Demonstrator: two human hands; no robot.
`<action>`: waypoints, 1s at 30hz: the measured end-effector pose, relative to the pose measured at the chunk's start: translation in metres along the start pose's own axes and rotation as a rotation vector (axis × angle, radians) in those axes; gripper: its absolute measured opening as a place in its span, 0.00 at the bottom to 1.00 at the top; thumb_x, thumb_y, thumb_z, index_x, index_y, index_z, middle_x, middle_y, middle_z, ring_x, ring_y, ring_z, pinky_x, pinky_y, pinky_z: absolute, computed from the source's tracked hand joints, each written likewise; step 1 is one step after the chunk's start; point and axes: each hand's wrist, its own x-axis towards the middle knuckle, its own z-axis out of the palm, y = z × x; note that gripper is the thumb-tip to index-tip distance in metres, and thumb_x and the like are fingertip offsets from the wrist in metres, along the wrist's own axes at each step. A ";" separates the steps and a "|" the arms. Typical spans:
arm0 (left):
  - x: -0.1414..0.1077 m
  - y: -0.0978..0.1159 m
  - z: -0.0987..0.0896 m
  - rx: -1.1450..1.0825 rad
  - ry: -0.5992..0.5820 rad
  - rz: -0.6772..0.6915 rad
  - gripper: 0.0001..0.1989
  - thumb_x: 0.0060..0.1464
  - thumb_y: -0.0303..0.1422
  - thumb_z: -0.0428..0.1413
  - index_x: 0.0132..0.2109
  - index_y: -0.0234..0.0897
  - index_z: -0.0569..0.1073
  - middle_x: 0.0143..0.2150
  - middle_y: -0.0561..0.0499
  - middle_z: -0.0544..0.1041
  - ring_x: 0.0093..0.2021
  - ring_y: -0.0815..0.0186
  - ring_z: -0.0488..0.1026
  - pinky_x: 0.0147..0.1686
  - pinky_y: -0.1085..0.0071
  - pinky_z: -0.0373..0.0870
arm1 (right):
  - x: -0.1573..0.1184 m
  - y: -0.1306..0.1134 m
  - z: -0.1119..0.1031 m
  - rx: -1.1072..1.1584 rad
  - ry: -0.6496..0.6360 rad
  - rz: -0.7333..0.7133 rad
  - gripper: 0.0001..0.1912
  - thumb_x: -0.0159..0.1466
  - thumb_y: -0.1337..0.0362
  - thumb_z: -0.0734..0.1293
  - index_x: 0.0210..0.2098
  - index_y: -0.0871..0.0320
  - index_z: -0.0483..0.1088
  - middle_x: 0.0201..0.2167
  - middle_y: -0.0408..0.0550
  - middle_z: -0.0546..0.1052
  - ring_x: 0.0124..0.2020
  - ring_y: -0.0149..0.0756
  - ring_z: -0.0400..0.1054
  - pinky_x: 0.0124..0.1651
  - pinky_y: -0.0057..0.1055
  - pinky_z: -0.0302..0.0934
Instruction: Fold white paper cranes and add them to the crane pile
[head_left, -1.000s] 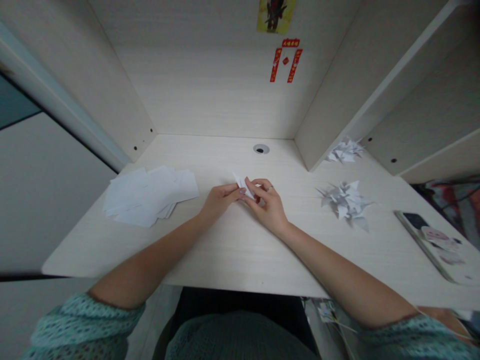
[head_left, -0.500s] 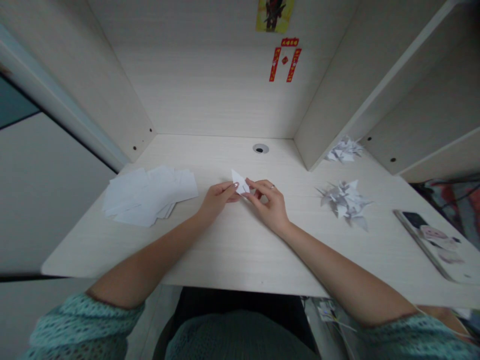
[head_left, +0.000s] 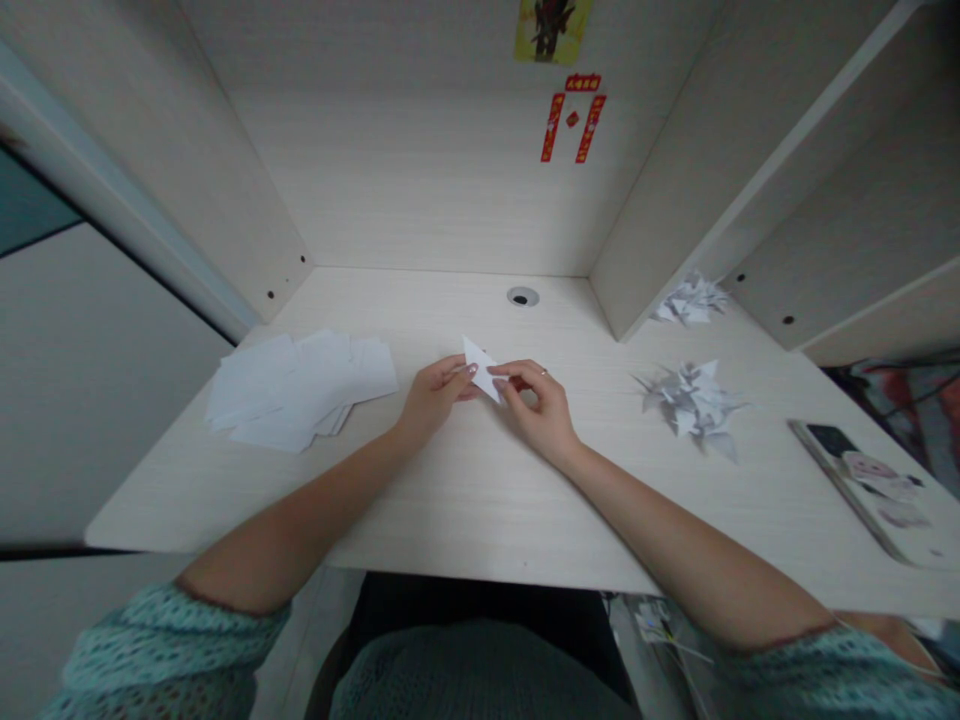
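Observation:
A small folded piece of white paper [head_left: 482, 368] is held above the middle of the desk, its pointed tip facing up and to the left. My left hand [head_left: 437, 392] pinches its left side between thumb and fingers. On the paper's right edge, the thumb and index finger of my right hand [head_left: 541, 408] are closed; a ring shows on that hand. Loose white sheets [head_left: 300, 385] lie in an overlapping pile left of my hands. To the right is a heap of folded white paper pieces [head_left: 694, 402] with pointed ends.
Another heap of folded paper [head_left: 691, 298] lies behind, beside the upright divider [head_left: 660, 190]. A phone in a decorated case [head_left: 870, 490] rests at the desk's right. A round cable hole [head_left: 523, 297] is near the back panel.
The fingers of my right hand have shifted slightly on the paper, and its lower part now reaches further down and right as a longer point. My left hand keeps its hold.

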 end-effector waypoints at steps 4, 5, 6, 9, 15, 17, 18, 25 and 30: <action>0.000 0.000 0.001 -0.008 0.003 0.002 0.16 0.46 0.40 0.61 0.41 0.37 0.76 0.37 0.50 0.80 0.35 0.65 0.77 0.45 0.66 0.71 | 0.000 0.000 0.000 -0.013 0.003 0.001 0.09 0.61 0.62 0.65 0.40 0.55 0.73 0.35 0.48 0.73 0.31 0.32 0.66 0.36 0.31 0.62; 0.000 0.000 0.001 -0.008 0.009 0.000 0.16 0.45 0.40 0.61 0.41 0.37 0.76 0.36 0.49 0.80 0.35 0.65 0.77 0.45 0.66 0.71 | 0.000 0.000 0.001 -0.016 -0.001 -0.005 0.09 0.61 0.62 0.65 0.41 0.55 0.73 0.35 0.48 0.73 0.31 0.32 0.66 0.36 0.31 0.63; 0.000 0.000 0.001 -0.008 0.013 -0.002 0.17 0.45 0.41 0.61 0.41 0.37 0.76 0.36 0.49 0.80 0.35 0.65 0.77 0.44 0.66 0.72 | -0.001 0.001 0.001 -0.021 -0.005 -0.014 0.09 0.61 0.62 0.66 0.41 0.55 0.72 0.36 0.48 0.73 0.32 0.33 0.66 0.36 0.32 0.63; 0.000 0.001 0.001 -0.012 -0.001 0.000 0.19 0.44 0.42 0.61 0.42 0.36 0.77 0.34 0.49 0.80 0.33 0.65 0.76 0.43 0.66 0.72 | -0.002 0.002 0.002 -0.047 -0.017 -0.050 0.10 0.59 0.61 0.68 0.40 0.53 0.73 0.39 0.49 0.72 0.34 0.34 0.66 0.37 0.33 0.63; 0.001 -0.002 -0.001 0.062 0.018 0.035 0.19 0.46 0.43 0.60 0.43 0.37 0.77 0.32 0.51 0.80 0.33 0.65 0.76 0.41 0.68 0.73 | -0.004 0.000 0.000 -0.082 -0.022 -0.073 0.08 0.60 0.62 0.67 0.39 0.51 0.75 0.43 0.50 0.71 0.42 0.38 0.67 0.43 0.36 0.64; 0.001 -0.003 -0.002 0.099 0.047 0.049 0.19 0.46 0.43 0.60 0.43 0.36 0.77 0.32 0.51 0.80 0.33 0.64 0.76 0.39 0.68 0.73 | -0.004 -0.001 0.000 -0.081 -0.020 -0.083 0.07 0.60 0.62 0.67 0.38 0.50 0.76 0.44 0.50 0.71 0.44 0.38 0.67 0.45 0.37 0.64; 0.001 -0.004 -0.002 0.112 0.053 0.054 0.20 0.46 0.43 0.60 0.44 0.36 0.77 0.32 0.51 0.80 0.33 0.63 0.76 0.39 0.68 0.74 | -0.003 -0.002 -0.001 -0.078 -0.019 -0.089 0.07 0.60 0.62 0.67 0.37 0.51 0.76 0.44 0.50 0.71 0.43 0.38 0.68 0.45 0.38 0.64; -0.001 -0.006 -0.001 0.140 0.035 0.081 0.21 0.48 0.44 0.58 0.47 0.37 0.76 0.31 0.50 0.80 0.33 0.61 0.77 0.39 0.66 0.73 | -0.003 -0.004 -0.001 -0.075 -0.035 -0.104 0.04 0.59 0.62 0.68 0.33 0.52 0.76 0.43 0.49 0.71 0.38 0.36 0.68 0.45 0.38 0.64; -0.003 -0.008 -0.001 0.251 0.052 0.108 0.21 0.50 0.45 0.57 0.47 0.38 0.76 0.30 0.51 0.80 0.34 0.60 0.77 0.38 0.68 0.73 | -0.003 -0.004 -0.001 -0.063 -0.035 -0.099 0.05 0.60 0.63 0.67 0.33 0.53 0.77 0.43 0.49 0.71 0.37 0.35 0.68 0.44 0.38 0.64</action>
